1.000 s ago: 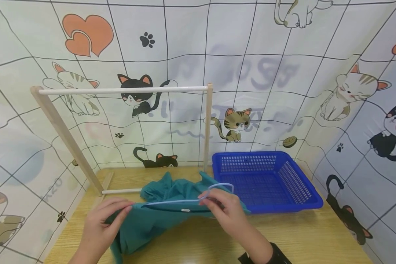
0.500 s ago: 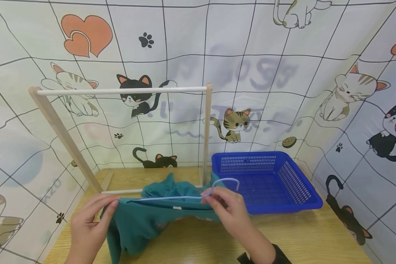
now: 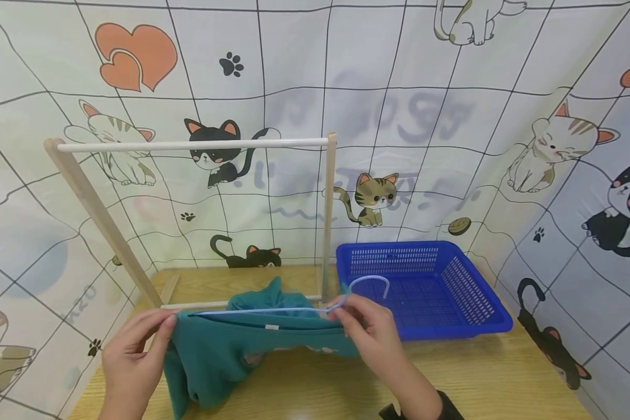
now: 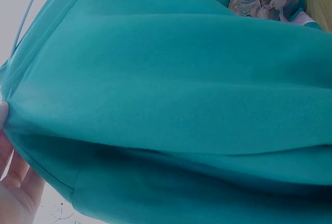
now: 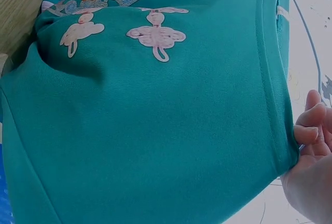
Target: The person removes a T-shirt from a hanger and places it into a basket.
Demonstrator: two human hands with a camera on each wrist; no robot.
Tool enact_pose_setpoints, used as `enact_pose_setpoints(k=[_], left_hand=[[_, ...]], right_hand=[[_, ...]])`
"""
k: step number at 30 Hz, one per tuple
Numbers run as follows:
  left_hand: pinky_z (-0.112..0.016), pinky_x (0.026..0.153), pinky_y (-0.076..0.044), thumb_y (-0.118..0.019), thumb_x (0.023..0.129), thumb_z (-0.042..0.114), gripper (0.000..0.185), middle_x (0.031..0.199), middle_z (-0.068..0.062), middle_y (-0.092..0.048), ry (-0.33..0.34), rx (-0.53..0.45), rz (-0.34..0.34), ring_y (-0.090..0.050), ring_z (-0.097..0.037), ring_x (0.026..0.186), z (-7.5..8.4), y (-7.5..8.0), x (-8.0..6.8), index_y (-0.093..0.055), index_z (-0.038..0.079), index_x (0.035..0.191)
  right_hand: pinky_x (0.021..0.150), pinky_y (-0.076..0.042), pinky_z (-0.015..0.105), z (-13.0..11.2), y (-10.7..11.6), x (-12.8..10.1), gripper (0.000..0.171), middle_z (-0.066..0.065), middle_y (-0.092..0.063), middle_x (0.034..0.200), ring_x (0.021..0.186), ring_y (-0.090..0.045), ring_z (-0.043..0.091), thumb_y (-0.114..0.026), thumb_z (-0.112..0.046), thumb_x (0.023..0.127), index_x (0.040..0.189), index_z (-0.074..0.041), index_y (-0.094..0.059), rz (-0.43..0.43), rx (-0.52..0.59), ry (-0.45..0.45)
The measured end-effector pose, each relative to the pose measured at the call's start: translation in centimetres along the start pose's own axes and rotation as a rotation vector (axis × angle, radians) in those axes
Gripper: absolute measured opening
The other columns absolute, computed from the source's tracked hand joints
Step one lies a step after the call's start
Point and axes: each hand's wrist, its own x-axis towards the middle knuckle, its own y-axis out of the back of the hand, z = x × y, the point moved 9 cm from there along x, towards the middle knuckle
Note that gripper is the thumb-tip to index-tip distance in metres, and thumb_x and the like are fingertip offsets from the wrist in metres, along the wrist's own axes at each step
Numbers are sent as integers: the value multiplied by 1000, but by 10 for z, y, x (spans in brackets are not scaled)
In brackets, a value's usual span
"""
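A teal shirt with pink appliqués, seen in the right wrist view, hangs stretched between both hands above the table. Along its neckline runs a light blue clothes hanger, its hook standing up at the right. My left hand pinches the shirt's left edge near the hanger's end, which the cloth covers. My right hand pinches the hanger just below the hook, with the other side of the neckline at its fingers. A small white label shows inside the collar.
A wooden rack with a white top bar stands behind the shirt. To the right, a blue plastic basket sits on the wooden table. Behind is a cat-print sheet.
My left hand has drawn the shirt's edge left and slightly up. My right hand has moved a little right, and the hanger's hook has risen and shifted right.
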Motion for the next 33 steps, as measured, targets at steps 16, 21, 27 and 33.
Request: enact_pose_setpoints(k=[16, 21, 27, 33], left_hand=[[-11, 80, -50, -63, 81, -16, 17, 90, -10, -68, 190, 156, 25, -63, -2, 86, -17, 6, -2, -72, -5, 90], [-10, 78, -50, -64, 79, -17, 17, 88, -6, -68, 181, 175, 39, -63, 0, 85, -18, 9, -3, -72, -5, 88], [-9, 78, -50, -65, 80, -14, 15, 89, -5, -67, 189, 210, 28, -61, 2, 85, -21, 6, -4, -72, -5, 90], [-7, 78, -49, -66, 80, -12, 15, 90, 0, -66, 150, 236, -21, -59, 5, 86, -21, -2, -6, -72, -4, 90]], right_hand=[[47, -47, 22, 1, 12, 0, 20, 11, -66, 79, 53, -51, 13, -52, 14, 89, 92, -1, -65, 113, 29, -52], [45, -45, 24, 1, 16, 0, 17, 13, -64, 78, 53, -50, 15, -49, 11, 92, 97, 3, -63, 133, 111, -89], [46, -46, 24, 2, 11, -3, 17, 17, -63, 79, 53, -49, 16, -48, 12, 92, 97, 4, -62, 114, 128, -83], [45, -45, 24, 2, 7, -4, 19, 17, -63, 79, 52, -48, 17, -48, 16, 90, 98, 5, -62, 106, 140, -46]])
